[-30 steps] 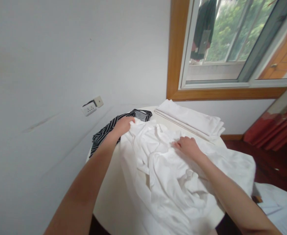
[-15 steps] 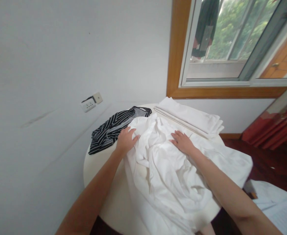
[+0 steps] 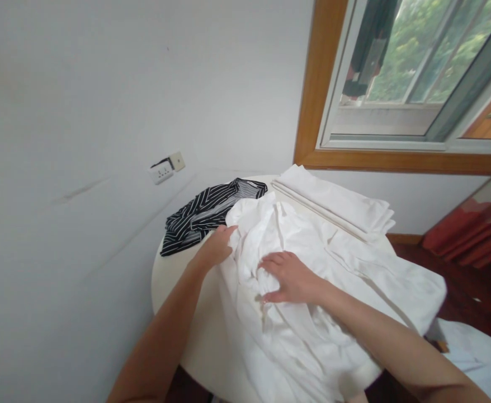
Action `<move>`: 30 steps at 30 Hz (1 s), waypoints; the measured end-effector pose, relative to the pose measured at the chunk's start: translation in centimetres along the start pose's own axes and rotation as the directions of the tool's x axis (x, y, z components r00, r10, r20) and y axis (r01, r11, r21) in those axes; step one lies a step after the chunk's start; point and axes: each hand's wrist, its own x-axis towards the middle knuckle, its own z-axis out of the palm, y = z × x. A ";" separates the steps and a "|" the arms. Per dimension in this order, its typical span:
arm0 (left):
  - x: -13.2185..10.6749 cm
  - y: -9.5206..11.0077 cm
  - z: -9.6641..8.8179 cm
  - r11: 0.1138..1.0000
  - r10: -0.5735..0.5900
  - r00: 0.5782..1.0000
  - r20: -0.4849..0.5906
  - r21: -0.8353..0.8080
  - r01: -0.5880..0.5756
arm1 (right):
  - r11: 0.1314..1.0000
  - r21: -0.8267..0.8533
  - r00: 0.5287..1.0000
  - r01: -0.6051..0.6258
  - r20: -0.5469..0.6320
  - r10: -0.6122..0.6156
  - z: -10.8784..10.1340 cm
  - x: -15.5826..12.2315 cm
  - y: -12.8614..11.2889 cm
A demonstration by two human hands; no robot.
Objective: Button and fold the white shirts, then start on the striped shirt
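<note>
Wall: the white wall [image 3: 103,84] fills the left half of my view, behind the table.
Window: the window [image 3: 417,73] with a wooden frame is at the upper right; I see green trees through the glass, and a dark garment [image 3: 371,50] hangs outside.
Table: the round white table [image 3: 174,274] stands in the corner under the window; its bare part shows on the left side.
White cloth: the crumpled white cloth [image 3: 354,268] covers the middle and the right of the table, and its right end hangs over the rim.
Folded pile: a pile of folded white cloth [image 3: 338,198] lies at the far side of the table, touching the crumpled one.
Striped garment: a black-and-white striped garment [image 3: 203,212] lies at the far left of the table, just beside the white cloth.
Curtain: a red curtain [image 3: 472,235] is at the right edge, near the floor.
Right hand: my right hand [image 3: 291,278] lies palm down on the middle of the white cloth, the fingers spread and flat, gripping nothing.
Left hand: my left hand [image 3: 216,249] is at the left edge of the white cloth, apart from the right one; the fingers touch the edge, but I cannot tell if they pinch it.
Socket: a small wall socket [image 3: 165,168] is on the wall above the striped garment.
</note>
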 end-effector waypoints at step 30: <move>4.0 5.7 3.0 0.988 -0.004 0.965 -0.263 0.146 0.044 | 0.831 0.367 0.732 -0.419 -0.405 0.548 -1.9 -0.6 12.0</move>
